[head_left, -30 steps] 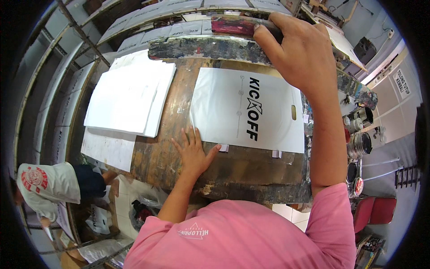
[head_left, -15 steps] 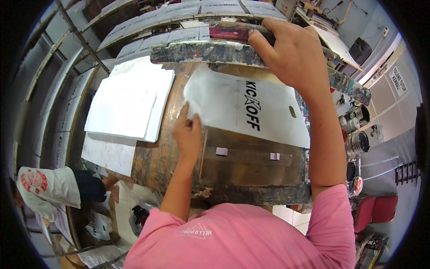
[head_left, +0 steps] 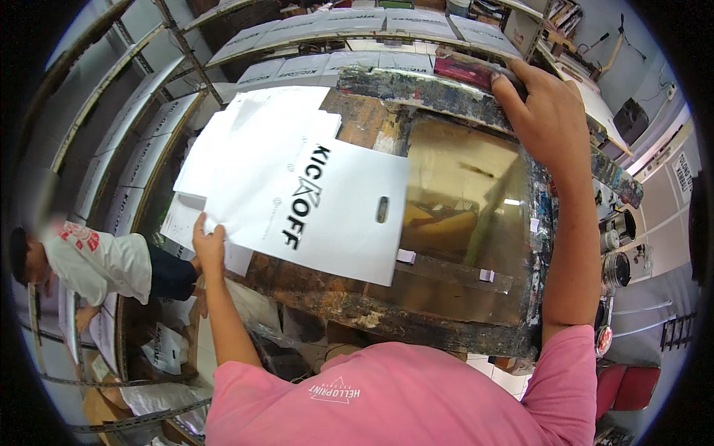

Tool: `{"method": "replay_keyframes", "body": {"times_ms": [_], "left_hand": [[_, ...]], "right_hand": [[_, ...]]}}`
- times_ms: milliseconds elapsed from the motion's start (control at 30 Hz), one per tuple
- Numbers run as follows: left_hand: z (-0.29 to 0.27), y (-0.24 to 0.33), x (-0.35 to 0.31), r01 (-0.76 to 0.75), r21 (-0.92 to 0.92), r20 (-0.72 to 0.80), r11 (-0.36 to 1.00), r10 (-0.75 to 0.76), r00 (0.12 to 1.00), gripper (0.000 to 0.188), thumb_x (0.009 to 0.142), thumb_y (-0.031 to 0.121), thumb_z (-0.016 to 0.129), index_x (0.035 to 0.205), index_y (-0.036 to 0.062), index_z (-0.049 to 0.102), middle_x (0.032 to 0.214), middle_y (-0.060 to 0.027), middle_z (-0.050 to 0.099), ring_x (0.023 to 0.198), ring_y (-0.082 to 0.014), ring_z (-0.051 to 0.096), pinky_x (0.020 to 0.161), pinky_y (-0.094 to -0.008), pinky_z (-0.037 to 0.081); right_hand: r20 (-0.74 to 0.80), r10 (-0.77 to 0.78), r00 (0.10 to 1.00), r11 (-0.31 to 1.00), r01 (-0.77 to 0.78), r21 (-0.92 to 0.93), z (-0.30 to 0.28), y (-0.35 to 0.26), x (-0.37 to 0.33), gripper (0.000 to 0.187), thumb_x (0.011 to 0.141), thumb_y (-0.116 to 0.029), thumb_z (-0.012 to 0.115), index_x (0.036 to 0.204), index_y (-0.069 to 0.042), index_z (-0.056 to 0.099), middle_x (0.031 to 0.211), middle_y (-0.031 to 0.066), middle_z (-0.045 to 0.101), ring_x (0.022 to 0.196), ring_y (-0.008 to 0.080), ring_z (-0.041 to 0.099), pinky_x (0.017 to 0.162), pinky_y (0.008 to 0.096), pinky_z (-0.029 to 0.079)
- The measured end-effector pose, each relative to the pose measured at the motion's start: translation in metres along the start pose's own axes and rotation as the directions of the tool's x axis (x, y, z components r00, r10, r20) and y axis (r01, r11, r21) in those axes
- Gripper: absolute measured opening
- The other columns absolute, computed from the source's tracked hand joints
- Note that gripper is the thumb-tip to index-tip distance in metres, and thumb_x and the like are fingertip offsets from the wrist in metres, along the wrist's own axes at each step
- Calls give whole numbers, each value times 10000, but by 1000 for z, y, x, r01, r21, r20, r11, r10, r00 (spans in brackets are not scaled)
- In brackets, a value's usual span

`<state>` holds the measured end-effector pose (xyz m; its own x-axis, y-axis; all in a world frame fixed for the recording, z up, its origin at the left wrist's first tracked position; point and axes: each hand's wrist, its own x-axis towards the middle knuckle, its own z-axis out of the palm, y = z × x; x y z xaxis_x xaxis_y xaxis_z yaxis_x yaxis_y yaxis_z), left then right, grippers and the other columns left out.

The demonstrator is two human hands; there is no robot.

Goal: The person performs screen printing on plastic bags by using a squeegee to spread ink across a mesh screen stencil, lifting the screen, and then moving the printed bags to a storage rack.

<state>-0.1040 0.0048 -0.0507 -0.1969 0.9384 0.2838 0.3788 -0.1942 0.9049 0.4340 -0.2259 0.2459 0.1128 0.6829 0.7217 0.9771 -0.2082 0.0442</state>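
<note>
My left hand (head_left: pixel 210 241) pinches the near left edge of a white plastic bag (head_left: pixel 342 215) with black print and an oval handle cut-out. The bag lies slanted, partly over a stack of white bags (head_left: pixel 253 134) and partly over the worktable (head_left: pixel 312 286). My right hand (head_left: pixel 547 108) is closed round the end of a pink-stained bar, which looks like a squeegee (head_left: pixel 462 67), at the raised edge of a paint-crusted printing frame (head_left: pixel 416 89). Below that frame is a glossy brownish printing bed (head_left: pixel 468 215) with two small pale tabs. My right fingertips are partly hidden.
Racks (head_left: pixel 167 93) with printed white bags stand left and behind the table. A person (head_left: pixel 111 256) in a pale shirt bends beside the left rack. Tins (head_left: pixel 616 267) stand to the right, and a red chair (head_left: pixel 628 386) is at lower right.
My left hand has carried the printed bag leftward off the printing bed, partly onto the stack. My right hand keeps its hold at the raised frame. The view has shifted.
</note>
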Motion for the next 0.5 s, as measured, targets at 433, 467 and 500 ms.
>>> {"method": "replay_keyframes", "body": {"times_ms": [433,467,500], "left_hand": [[-73,-76,59,241,689,-372,683,48,927,767,904,211,784,1561,-28,469,1560,-300,500,1463,-432,470,1243,-502,333],[-59,-61,47,70,712,-356,698,274,893,756,922,237,785,1559,-22,472,1564,-293,498,1468,-428,467,1244,-504,333],[-37,-43,26,-28,730,-357,683,416,836,745,941,263,786,1558,-17,476,1568,-287,497,1473,-423,463,1246,-505,333]], "right_hand": [[136,77,988,997,-72,-40,-10,-7,-1,518,1009,-451,573,1202,1,735,1098,281,738,1070,459,678,999,516,478],[117,71,991,997,-67,-37,-10,-8,-1,518,1009,-451,573,1201,1,735,1096,281,738,1068,460,678,996,518,481],[108,72,992,997,-67,-48,-10,-8,-1,517,1009,-451,572,1200,1,735,1093,282,738,1066,461,679,992,519,483]]}}
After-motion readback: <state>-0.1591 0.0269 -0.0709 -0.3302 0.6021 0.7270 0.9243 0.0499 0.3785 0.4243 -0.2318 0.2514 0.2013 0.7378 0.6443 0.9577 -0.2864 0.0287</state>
